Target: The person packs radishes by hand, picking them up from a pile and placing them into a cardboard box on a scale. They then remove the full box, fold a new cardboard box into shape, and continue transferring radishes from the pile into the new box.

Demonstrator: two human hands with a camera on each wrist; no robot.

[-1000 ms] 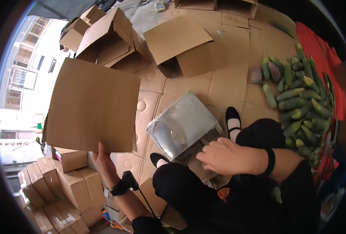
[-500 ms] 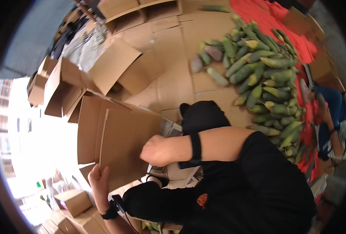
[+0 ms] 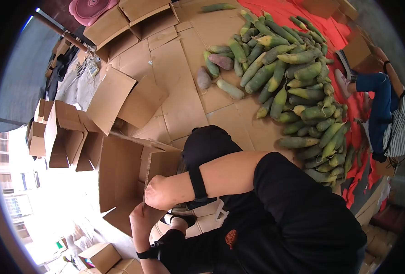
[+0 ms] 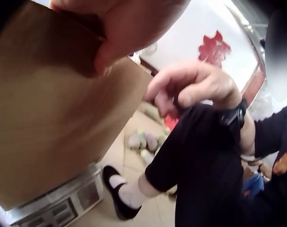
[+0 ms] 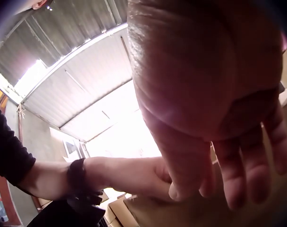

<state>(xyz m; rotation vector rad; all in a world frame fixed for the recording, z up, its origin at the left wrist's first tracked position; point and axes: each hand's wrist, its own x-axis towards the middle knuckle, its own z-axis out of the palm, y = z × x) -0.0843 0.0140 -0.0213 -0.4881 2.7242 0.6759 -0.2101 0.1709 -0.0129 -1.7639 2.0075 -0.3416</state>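
An open cardboard box point(image 3: 118, 171) stands tilted in front of the person, its opening turned to the left in the head view. My left hand point(image 3: 141, 221) grips the near edge of its side panel; in the left wrist view the thumb point(image 4: 103, 64) lies against the brown cardboard. Close above it, my right hand point(image 3: 159, 192) is at the same panel's edge. The right wrist view shows the right hand's fingers point(image 5: 235, 187) loosely extended, with nothing held between them. Under the box, a metal-topped scale point(image 4: 58, 205) shows in the left wrist view.
A large heap of long green radish-like vegetables point(image 3: 303, 98) lies on flattened cardboard and red cloth point(image 3: 257, 7). Other open boxes point(image 3: 109, 98) stand ahead and left. At the far right another person point(image 3: 396, 118) handles a box. A pink basin point(image 3: 90, 9) sits at the back.
The view has turned right. The left hand has brought the box down over the scale and turned its opening left. The right hand has come across to the panel's edge beside the left.
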